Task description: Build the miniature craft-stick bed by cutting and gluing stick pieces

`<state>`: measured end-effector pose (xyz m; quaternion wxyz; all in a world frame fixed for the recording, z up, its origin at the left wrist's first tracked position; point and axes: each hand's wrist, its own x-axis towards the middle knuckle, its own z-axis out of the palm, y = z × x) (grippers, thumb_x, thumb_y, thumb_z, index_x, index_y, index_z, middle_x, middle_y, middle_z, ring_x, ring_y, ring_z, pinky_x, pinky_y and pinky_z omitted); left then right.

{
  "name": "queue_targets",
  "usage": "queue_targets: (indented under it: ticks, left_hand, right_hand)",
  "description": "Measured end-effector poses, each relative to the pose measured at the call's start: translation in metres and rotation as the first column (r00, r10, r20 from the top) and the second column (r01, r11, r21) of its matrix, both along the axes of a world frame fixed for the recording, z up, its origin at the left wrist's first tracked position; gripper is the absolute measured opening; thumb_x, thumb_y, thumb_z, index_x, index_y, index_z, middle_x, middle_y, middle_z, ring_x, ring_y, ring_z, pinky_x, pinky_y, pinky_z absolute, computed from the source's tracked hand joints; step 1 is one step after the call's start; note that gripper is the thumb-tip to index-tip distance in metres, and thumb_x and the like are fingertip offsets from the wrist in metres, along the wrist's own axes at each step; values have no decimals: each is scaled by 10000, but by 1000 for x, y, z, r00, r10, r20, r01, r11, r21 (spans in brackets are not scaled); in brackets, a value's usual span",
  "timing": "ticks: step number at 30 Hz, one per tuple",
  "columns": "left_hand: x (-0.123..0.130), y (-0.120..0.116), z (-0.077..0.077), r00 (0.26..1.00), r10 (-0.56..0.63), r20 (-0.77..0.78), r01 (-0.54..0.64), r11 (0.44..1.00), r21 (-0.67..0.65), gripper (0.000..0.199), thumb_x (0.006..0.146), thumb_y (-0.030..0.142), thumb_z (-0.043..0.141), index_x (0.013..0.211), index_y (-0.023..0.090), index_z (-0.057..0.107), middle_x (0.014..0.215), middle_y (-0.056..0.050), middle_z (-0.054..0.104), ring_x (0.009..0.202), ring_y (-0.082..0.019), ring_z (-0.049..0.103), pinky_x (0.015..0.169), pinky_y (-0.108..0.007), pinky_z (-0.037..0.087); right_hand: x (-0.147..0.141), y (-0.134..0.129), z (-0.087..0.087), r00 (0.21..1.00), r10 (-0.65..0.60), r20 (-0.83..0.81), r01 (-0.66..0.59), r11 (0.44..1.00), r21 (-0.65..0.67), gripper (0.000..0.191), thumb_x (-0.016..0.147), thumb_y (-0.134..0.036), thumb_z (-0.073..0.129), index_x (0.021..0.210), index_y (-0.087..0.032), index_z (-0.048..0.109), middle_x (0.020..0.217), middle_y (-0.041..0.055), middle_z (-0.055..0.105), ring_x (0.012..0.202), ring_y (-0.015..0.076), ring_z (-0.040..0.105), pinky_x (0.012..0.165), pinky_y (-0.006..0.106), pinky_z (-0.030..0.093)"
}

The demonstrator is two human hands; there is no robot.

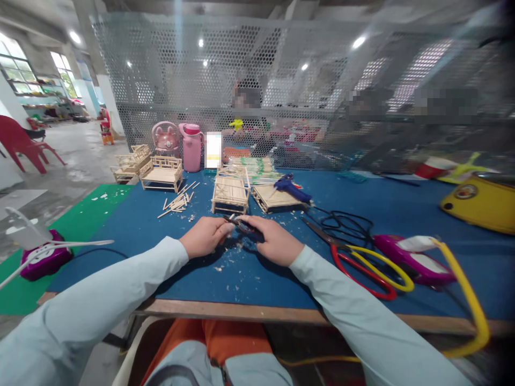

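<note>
My right hand is wrapped round dark-handled pliers, whose jaws point left toward my other hand. The fingers of my left hand are pinched together right at those jaws; what they hold is too small to make out. Just beyond both hands stands a small bench-like frame made of thin wooden sticks. To its right, a blue glue gun rests on a flat stick panel. Loose short sticks lie in a heap to the left.
Large scissors with red and yellow handles lie at right, near a black cable and a purple power strip. More stick furniture, a pink bottle and a perforated metal screen stand behind. Scraps litter the blue tabletop.
</note>
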<state>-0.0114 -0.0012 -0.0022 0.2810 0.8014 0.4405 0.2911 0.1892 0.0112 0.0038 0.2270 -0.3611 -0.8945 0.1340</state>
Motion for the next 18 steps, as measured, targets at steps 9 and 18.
queue_targets:
  ticks: [9, 18]
  left_hand:
    - [8, -6, -3, 987, 94, 129, -82, 992, -100, 487, 868, 499, 296, 568, 168, 489, 466, 27, 476, 480, -106, 459, 516, -229, 343]
    - [1, -4, 4, 990, 67, 127, -53, 992, -111, 456, 856, 510, 344, 722, 143, 580, 524, 28, 513, 478, -101, 453, 516, -228, 357]
  right_hand:
    - [-3, -1, -6, 999, -27, 28, 26, 999, 43, 655, 555, -25, 451, 1190, -161, 538, 1188, 114, 607, 1112, 241, 553, 959, 403, 422]
    - [-2, -3, -1, 982, -161, 99, 139, 972, 191, 674, 573, -49, 461, 1244, -121, 477, 1090, 128, 603, 1021, 244, 564, 889, 370, 448]
